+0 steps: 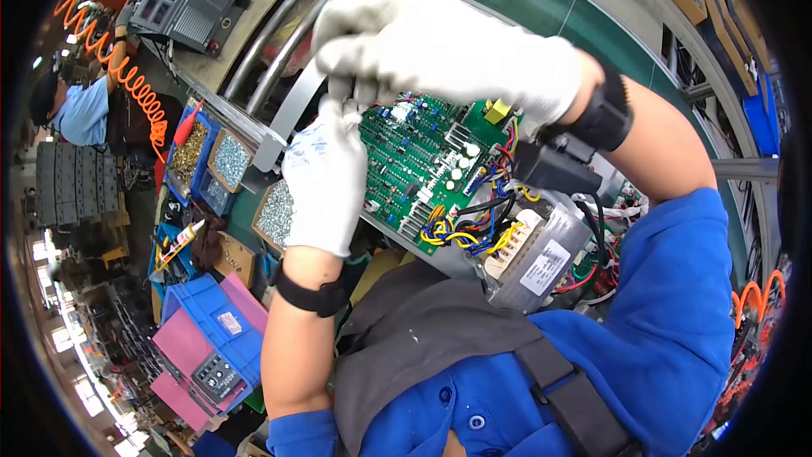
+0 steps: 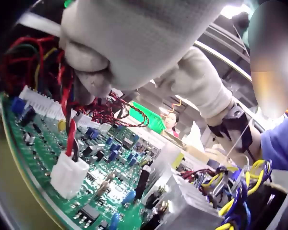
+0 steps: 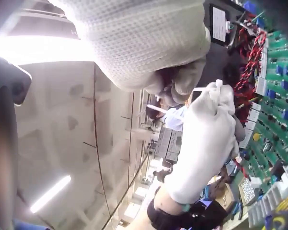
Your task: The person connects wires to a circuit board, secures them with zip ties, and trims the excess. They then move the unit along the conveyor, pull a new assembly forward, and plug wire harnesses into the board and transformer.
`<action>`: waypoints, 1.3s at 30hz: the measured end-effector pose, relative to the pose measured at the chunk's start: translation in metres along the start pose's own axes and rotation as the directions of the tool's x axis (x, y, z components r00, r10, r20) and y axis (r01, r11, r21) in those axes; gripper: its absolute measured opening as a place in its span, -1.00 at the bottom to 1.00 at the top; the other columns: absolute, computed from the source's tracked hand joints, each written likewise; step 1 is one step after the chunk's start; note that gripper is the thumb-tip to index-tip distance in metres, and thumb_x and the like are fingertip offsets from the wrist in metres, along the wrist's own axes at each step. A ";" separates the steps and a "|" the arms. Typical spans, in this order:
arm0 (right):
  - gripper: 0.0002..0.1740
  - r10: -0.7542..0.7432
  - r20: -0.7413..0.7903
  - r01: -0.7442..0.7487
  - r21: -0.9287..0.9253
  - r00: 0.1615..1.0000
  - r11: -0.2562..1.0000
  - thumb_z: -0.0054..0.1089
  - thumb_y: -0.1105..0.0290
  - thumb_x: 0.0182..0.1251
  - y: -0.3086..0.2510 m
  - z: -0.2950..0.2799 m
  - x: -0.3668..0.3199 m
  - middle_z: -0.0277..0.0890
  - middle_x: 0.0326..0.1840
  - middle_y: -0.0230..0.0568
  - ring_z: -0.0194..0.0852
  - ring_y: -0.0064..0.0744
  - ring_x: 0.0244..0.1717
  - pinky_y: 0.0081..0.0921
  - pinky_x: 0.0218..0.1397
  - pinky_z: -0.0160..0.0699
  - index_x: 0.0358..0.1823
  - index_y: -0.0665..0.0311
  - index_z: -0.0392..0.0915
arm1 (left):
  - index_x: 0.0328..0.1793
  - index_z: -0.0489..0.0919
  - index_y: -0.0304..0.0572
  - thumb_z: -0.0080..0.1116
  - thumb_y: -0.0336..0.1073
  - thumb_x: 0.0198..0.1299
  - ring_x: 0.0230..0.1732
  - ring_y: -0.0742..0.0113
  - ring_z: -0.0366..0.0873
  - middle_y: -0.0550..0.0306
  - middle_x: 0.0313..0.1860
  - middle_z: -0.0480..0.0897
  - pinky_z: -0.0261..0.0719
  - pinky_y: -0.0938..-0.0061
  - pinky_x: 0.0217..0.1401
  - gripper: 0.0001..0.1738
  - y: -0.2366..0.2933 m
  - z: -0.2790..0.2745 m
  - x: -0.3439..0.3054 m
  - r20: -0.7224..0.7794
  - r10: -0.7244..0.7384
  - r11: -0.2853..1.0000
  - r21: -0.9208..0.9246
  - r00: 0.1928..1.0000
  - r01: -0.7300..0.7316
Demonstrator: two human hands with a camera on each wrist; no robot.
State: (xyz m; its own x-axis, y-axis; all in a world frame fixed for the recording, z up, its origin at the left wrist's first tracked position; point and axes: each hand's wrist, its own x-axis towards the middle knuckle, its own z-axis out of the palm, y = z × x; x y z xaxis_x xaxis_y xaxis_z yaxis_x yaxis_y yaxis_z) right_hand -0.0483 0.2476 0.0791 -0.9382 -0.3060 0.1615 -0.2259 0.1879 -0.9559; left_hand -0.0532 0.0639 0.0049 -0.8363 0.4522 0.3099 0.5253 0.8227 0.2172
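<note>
Both hands wear white knit gloves and meet over the far left part of a green circuit board in the head view. My left hand pinches a narrow white cable tie at its fingertips, seen in the right wrist view. My right hand has its fingers curled close beside it, gripping the strip's other end, which its fingers partly hide. Twisted red and black wires run right by the left fingers. A white connector plug stands on the board below them.
A metal-cased transformer with yellow and blue wires sits near my body. Left of the board are bins of small screws, a blue crate and a metal rail. Another person works at the far left.
</note>
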 end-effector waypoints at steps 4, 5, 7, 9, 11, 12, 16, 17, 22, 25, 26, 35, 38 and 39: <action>-0.74 -0.030 -0.129 0.003 -0.204 0.991 0.979 0.13 0.27 0.36 0.004 -0.072 -0.015 0.62 -0.37 -0.40 0.55 -0.63 -0.35 -0.65 -0.28 0.54 -0.12 0.30 0.63 | 0.19 0.53 -0.25 0.05 -0.33 0.33 -0.06 0.00 0.67 -0.21 -0.04 0.65 0.61 0.28 -0.03 -0.66 0.005 -0.033 -0.020 -0.059 -0.113 0.896 -0.438 0.992 0.076; -0.74 0.068 -0.151 -0.109 -0.280 0.986 0.954 0.16 0.28 0.34 -0.003 -0.080 -0.020 0.62 -0.37 -0.40 0.52 -0.65 -0.35 -0.65 -0.27 0.53 -0.10 0.29 0.64 | 0.19 0.54 -0.24 0.14 -0.37 0.22 -0.04 0.05 0.67 -0.15 0.06 0.65 0.63 0.35 -0.06 -0.61 0.003 -0.037 -0.028 -0.111 0.047 0.865 -0.492 0.993 -0.096; -0.76 0.074 -0.003 -0.070 -0.341 0.997 0.937 0.19 0.31 0.29 0.022 -0.084 -0.023 0.59 -0.40 -0.37 0.49 -0.66 -0.37 -0.61 -0.29 0.51 -0.14 0.31 0.65 | 0.23 0.51 -0.23 0.19 -0.40 0.11 -0.21 0.11 0.69 -0.16 0.12 0.62 0.65 0.39 -0.17 -0.50 0.020 -0.038 -0.016 -0.158 0.408 0.879 -0.197 0.899 -0.434; -0.79 0.225 0.020 -0.184 -0.502 0.974 0.845 0.15 0.41 0.23 0.024 -0.074 -0.022 0.60 -0.37 -0.19 0.55 -0.41 -0.26 -0.44 -0.05 0.53 -0.20 0.40 0.62 | 0.29 0.46 -0.24 0.13 -0.38 0.14 -0.36 0.18 0.68 -0.21 0.17 0.59 0.64 0.37 -0.28 -0.47 0.047 -0.033 -0.006 0.055 0.318 0.944 -0.107 0.946 -0.311; -0.80 0.053 0.110 0.031 -0.649 0.993 0.760 0.17 0.42 0.20 0.034 -0.067 -0.021 0.63 -0.31 -0.09 0.61 -0.26 -0.24 -0.40 -0.04 0.55 -0.18 0.34 0.64 | 0.19 0.52 -0.13 0.15 -0.26 0.23 -0.42 0.05 0.66 -0.08 0.00 0.65 0.60 0.32 -0.40 -0.61 0.042 -0.011 0.002 0.103 0.314 0.949 -0.006 0.944 -0.315; -0.79 0.167 0.136 -0.033 -0.674 0.976 0.738 0.18 0.41 0.20 0.032 -0.063 -0.021 0.64 -0.28 -0.07 0.62 -0.18 -0.21 -0.38 -0.03 0.55 -0.17 0.33 0.65 | 0.14 0.54 -0.11 0.14 -0.26 0.23 -0.44 0.05 0.65 -0.04 -0.12 0.65 0.58 0.30 -0.42 -0.66 0.036 -0.009 0.003 0.192 0.333 0.939 0.025 0.923 -0.344; -0.63 0.175 0.161 -0.014 -0.696 0.971 0.718 0.15 0.36 0.23 0.053 -0.057 -0.016 0.64 -0.10 0.00 0.62 -0.01 -0.05 -0.26 0.06 0.55 0.07 0.28 0.56 | 0.05 0.53 -0.05 0.18 -0.32 0.19 -0.47 0.05 0.62 0.03 -0.27 0.56 0.56 0.25 -0.43 -0.72 0.030 -0.022 0.005 0.303 0.318 0.948 -0.082 0.898 -0.308; -0.58 0.050 0.149 0.070 -0.699 0.988 0.712 0.13 0.35 0.25 0.064 -0.055 -0.016 0.63 -0.05 0.01 0.61 0.02 -0.01 -0.22 0.08 0.55 0.15 0.27 0.52 | 0.08 0.52 -0.05 0.19 -0.32 0.18 -0.44 0.07 0.63 0.01 -0.18 0.57 0.57 0.27 -0.41 -0.68 0.035 -0.024 0.005 0.295 0.300 0.954 -0.103 0.907 -0.282; -0.55 0.073 -0.063 -0.096 -0.750 0.995 0.655 0.09 0.27 0.31 0.067 -0.048 0.001 0.61 -0.06 0.10 0.59 0.07 0.00 -0.15 0.08 0.55 0.19 0.29 0.47 | 0.21 0.48 -0.06 0.22 -0.30 0.15 -0.36 0.09 0.67 0.00 -0.02 0.57 0.60 0.31 -0.37 -0.55 0.034 -0.011 0.009 0.264 0.370 0.927 -0.040 0.891 -0.373; -0.56 0.038 -0.015 -0.034 -0.833 0.999 0.552 0.11 0.22 0.31 0.070 -0.048 0.002 0.63 -0.16 0.08 0.61 0.05 -0.04 -0.14 0.03 0.56 0.16 0.28 0.49 | 0.29 0.45 -0.07 0.25 -0.29 0.12 -0.35 0.07 0.68 0.01 -0.06 0.59 0.61 0.30 -0.36 -0.45 0.029 -0.011 0.013 0.412 0.354 0.924 -0.017 0.839 -0.381; -0.56 0.025 -0.015 -0.025 -0.857 1.000 0.515 0.13 0.20 0.30 0.075 -0.046 0.004 0.63 -0.20 0.06 0.62 0.04 -0.07 -0.14 -0.01 0.58 0.13 0.28 0.50 | 0.27 0.46 -0.06 0.24 -0.32 0.11 -0.36 0.08 0.67 0.02 -0.07 0.59 0.61 0.31 -0.35 -0.46 0.031 -0.017 0.015 0.426 0.306 0.935 0.033 0.851 -0.352; -0.73 -0.010 -0.075 -0.046 -0.704 0.997 0.709 0.18 0.24 0.18 0.086 -0.045 0.014 0.62 -0.48 -0.15 0.67 -0.22 -0.40 -0.28 -0.27 0.61 -0.19 0.23 0.67 | -0.06 0.54 -0.15 0.13 -0.39 0.24 -0.34 0.01 0.66 -0.02 -0.13 0.64 0.61 0.27 -0.29 -0.84 0.014 -0.011 0.011 0.050 0.211 0.944 -0.271 0.976 -0.190; -0.74 0.124 0.000 -0.098 -0.616 0.992 0.782 0.16 0.31 0.16 0.087 -0.056 0.014 0.60 -0.52 -0.23 0.62 -0.37 -0.53 -0.39 -0.38 0.58 -0.15 0.19 0.68 | 0.00 0.57 -0.21 0.10 -0.40 0.29 -0.28 -0.03 0.67 -0.08 -0.19 0.66 0.61 0.31 -0.22 -0.82 0.007 -0.011 0.008 0.027 0.005 0.886 -0.463 1.000 0.009; -0.74 0.109 0.020 -0.079 -0.560 0.994 0.825 0.17 0.32 0.16 0.087 -0.056 0.015 0.60 -0.53 -0.24 0.61 -0.39 -0.56 -0.42 -0.41 0.57 -0.14 0.19 0.68 | 0.00 0.57 -0.21 0.11 -0.40 0.28 -0.29 -0.03 0.67 -0.09 -0.21 0.66 0.60 0.31 -0.22 -0.81 0.006 -0.008 0.009 0.020 -0.051 0.836 -0.545 0.999 0.053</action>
State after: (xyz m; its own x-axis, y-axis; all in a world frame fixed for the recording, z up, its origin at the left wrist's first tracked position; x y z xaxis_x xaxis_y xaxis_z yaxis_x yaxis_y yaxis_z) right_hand -0.0968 0.3119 0.0121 -0.9518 -0.3024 0.0518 -0.2590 0.7015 -0.6640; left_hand -0.0558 0.0704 0.0160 -0.8648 0.4171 0.2795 0.4802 0.5245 0.7031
